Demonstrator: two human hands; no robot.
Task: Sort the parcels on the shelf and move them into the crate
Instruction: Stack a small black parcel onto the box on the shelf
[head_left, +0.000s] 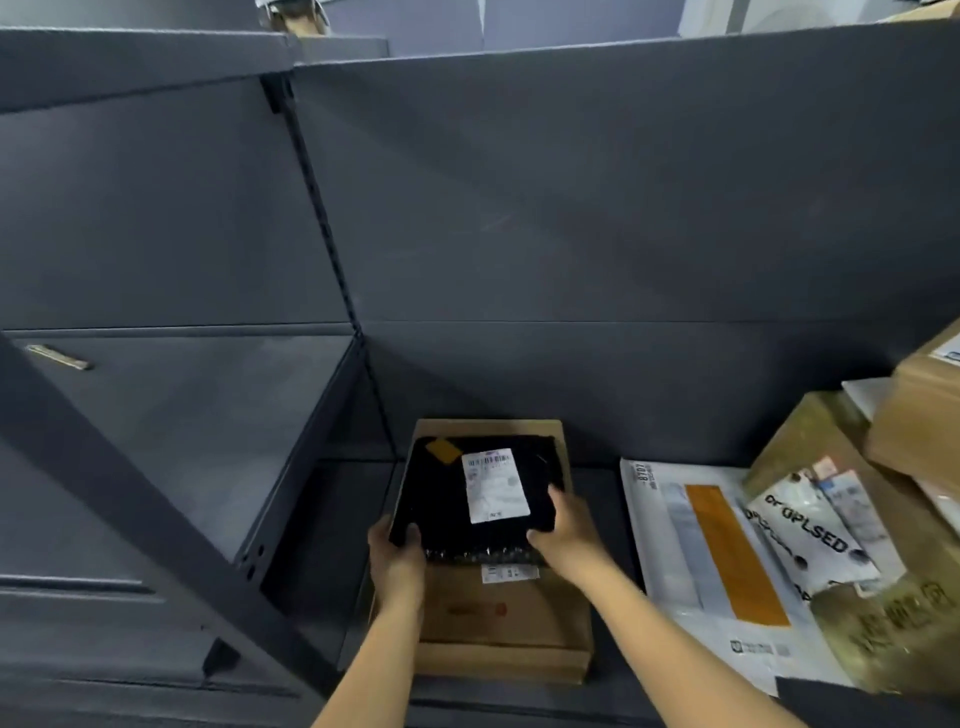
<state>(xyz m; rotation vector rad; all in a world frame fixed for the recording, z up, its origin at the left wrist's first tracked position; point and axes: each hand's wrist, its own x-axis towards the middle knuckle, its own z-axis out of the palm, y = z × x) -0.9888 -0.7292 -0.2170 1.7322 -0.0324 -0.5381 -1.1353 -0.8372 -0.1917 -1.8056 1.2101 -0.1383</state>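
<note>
The black parcel (441, 499) lies flat on a brown cardboard box (498, 618) on the dark shelf (322, 519), its long axis running near to far. Its white label (493, 486) has the barcode at the far end, and the smaller print is unreadable. A yellow sticker (441, 451) sits at the far-left corner. The left hand (397, 553) grips the near-left corner and the right hand (563, 530) the near-right, fingers curled round the edges. To the right, a small bag (810, 540) reading "OPLSED" lies on a white mailer (670, 545).
</note>
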